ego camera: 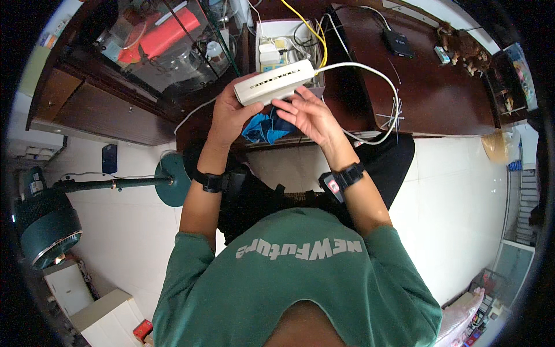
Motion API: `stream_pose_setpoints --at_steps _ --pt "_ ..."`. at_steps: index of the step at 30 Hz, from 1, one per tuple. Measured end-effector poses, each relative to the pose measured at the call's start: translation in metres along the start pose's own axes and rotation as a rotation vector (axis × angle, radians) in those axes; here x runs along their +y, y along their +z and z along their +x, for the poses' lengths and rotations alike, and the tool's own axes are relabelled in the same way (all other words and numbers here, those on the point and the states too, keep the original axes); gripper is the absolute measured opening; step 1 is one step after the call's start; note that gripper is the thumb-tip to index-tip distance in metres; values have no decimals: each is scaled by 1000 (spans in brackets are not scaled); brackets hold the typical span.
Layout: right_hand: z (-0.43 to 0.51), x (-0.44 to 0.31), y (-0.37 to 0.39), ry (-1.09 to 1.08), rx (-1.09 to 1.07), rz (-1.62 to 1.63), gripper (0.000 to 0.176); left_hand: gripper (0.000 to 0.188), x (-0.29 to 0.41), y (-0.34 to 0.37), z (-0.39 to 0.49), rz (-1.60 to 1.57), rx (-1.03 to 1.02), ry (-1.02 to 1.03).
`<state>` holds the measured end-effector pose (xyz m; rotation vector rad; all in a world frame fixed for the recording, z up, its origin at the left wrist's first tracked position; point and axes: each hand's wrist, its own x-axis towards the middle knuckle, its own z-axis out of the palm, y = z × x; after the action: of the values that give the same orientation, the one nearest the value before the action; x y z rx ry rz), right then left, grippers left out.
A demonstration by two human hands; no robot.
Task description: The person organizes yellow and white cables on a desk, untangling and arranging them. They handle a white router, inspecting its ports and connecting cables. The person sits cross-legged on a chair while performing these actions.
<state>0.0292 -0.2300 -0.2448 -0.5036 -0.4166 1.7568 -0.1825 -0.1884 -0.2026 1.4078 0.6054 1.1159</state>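
My left hand (232,110) grips the left end of a white network box, likely a router or modem (275,82), held above the edge of a dark wooden desk. A row of small marks runs along the box's upward side. A thick white cable (386,76) and a yellow cable (323,39) run at its right end. Just below that end is my right hand (310,113), fingers spread; whether its fingertips touch the box I cannot tell. Behind the box stands an open white box (284,29) with adapters (269,54) and tangled cables. Blue cloth (264,128) lies below the hands.
A black set-top box (398,42), white cable ties (392,115) and a brown figurine (464,47) are on the desk's right part. A glass case (186,73) holding a red item stands at the left. A green fan (47,225) stands on the floor at the left.
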Motion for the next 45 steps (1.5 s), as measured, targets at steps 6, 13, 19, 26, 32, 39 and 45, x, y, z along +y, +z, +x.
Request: stream_pose_setpoints --at_steps 6,13,19,26,32,39,45 --pt "7 -7 -13 -69 -29 117 38 49 8 22 -15 887 89 442" --pt "14 -7 -41 -7 122 225 34 61 -9 37 -40 1100 41 607" --pt "18 -6 -51 -47 42 133 31 55 -20 31 -43 1194 25 706" --pt "12 -4 -47 -5 18 238 32 55 -24 31 -42 1144 27 672" --pt "12 -4 -27 -80 177 99 34 53 -13 32 -33 1114 131 564" --pt "11 -6 -26 -70 32 138 41 47 -4 29 -22 908 156 378" --pt "9 -8 -27 -32 4 66 42 42 -1 18 -5 643 258 85"
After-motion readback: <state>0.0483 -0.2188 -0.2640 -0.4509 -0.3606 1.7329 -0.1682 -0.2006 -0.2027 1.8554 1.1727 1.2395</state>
